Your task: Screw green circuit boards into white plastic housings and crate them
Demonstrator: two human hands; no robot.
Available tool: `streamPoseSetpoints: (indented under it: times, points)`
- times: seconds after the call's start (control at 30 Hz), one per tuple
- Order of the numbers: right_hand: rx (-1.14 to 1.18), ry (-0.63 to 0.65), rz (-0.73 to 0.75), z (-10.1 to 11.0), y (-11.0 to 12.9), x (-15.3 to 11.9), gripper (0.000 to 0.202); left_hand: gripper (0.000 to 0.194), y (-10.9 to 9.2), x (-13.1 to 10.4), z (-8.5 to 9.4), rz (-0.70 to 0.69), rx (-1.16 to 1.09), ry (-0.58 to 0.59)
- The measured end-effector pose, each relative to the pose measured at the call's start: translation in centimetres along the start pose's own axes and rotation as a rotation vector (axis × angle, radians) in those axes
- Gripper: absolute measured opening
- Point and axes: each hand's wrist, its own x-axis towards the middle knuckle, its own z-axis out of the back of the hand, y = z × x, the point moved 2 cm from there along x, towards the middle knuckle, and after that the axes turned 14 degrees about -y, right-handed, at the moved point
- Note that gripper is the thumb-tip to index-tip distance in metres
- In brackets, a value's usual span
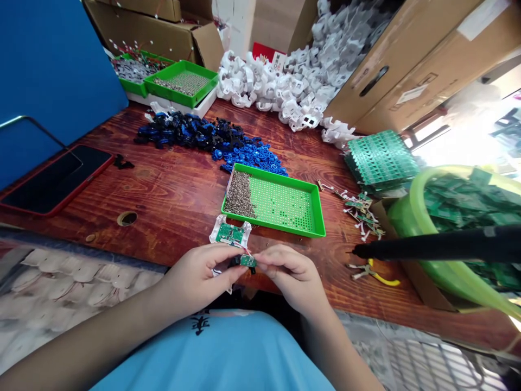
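Observation:
My left hand (pixel 207 271) is closed, thumb and fingers pinching a small green circuit board (pixel 248 260) with black plastic around it. My right hand (pixel 291 274) has its thumb and fingertips pressed together at the right edge of that board. Just beyond my fingers is a white plastic shell (pixel 213 234) with a larger green circuit board (pixel 230 234) inside it. Thin red and white wires run near the shell and the small board. A bit of white plastic shows below my left fingers; whether it belongs to the same shell is hidden.
Ahead sits a green perforated tray (pixel 280 203) with small screws (pixel 239 195). Blue and black parts (pixel 195 133) and white shells (pixel 260 81) are heaped behind. A black rod-like tool (pixel 427 244) juts in over yellow-handled pliers (pixel 378 271); a phone (pixel 52 179) lies left.

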Motion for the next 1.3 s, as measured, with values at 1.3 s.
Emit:
streamPoseSetpoints:
  times: [1.3]
  points:
    - [-0.151,-0.107,0.008,-1.2,1.3,-0.6,0.019,0.025,0.9,0.1,-0.8,0.326,-0.278,-0.033]
